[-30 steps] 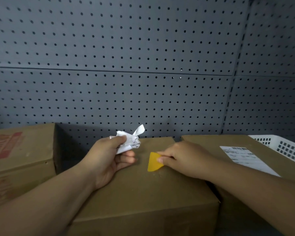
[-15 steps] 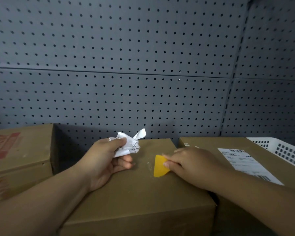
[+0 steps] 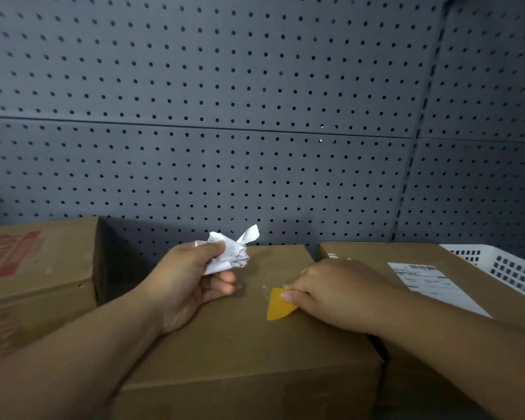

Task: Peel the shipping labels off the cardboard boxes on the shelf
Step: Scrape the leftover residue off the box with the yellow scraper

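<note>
My left hand [image 3: 191, 283] grips a crumpled white shipping label [image 3: 231, 253], held just above the back of the middle cardboard box [image 3: 255, 359]. On that box's top, my right hand [image 3: 337, 292] presses a yellow plastic scraper [image 3: 278, 304] flat against the cardboard, with small bits of residue just beyond its tip. The box to the right [image 3: 361, 253] carries a flat white shipping label [image 3: 431, 283] with a barcode. A third cardboard box [image 3: 43, 268] with red print stands at the left.
A grey pegboard wall [image 3: 255, 116] closes the shelf behind the boxes. A white perforated plastic basket [image 3: 503, 268] sits at the far right, behind the labelled box. A dark gap separates the left box from the middle one.
My right hand has slid the scraper slightly toward me and to the right on the box top. My left hand has kept hold of the crumpled label, hardly shifting.
</note>
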`<move>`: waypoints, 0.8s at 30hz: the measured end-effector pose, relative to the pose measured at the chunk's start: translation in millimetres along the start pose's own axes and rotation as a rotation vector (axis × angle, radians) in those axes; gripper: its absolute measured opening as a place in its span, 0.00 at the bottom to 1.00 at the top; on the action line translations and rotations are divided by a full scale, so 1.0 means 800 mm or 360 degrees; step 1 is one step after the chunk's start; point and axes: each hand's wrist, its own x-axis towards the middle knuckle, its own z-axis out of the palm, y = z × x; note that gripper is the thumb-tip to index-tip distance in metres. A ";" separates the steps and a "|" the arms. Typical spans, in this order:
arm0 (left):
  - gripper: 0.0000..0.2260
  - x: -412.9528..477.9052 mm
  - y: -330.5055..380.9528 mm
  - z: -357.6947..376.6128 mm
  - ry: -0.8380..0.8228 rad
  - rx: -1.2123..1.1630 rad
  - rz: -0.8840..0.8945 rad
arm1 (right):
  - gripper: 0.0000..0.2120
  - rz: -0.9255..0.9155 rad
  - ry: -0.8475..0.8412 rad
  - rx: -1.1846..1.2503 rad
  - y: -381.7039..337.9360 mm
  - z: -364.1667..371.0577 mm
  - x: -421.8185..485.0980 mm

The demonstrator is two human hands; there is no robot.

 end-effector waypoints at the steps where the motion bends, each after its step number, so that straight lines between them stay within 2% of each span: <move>1: 0.12 0.000 0.000 0.000 0.0003 -0.0001 0.0000 | 0.22 0.0001 -0.0033 -0.0025 0.005 -0.004 -0.002; 4: 0.12 0.001 0.000 -0.001 0.0013 -0.0004 -0.0006 | 0.22 0.0034 -0.0098 -0.0105 0.018 -0.016 -0.002; 8: 0.12 0.000 -0.001 -0.002 0.0009 0.0020 -0.0003 | 0.23 0.0025 0.0031 -0.0094 0.003 -0.008 0.022; 11: 0.12 0.000 -0.001 -0.002 0.0002 0.0019 0.0001 | 0.23 0.0028 0.0007 -0.0069 0.010 -0.007 0.023; 16: 0.11 0.000 0.000 -0.003 -0.0002 0.0017 0.0001 | 0.23 -0.0035 0.0056 -0.0118 0.010 -0.013 0.046; 24: 0.12 0.003 -0.001 -0.003 0.0000 0.0006 -0.0012 | 0.23 -0.0193 -0.0031 -0.0188 0.022 -0.019 0.054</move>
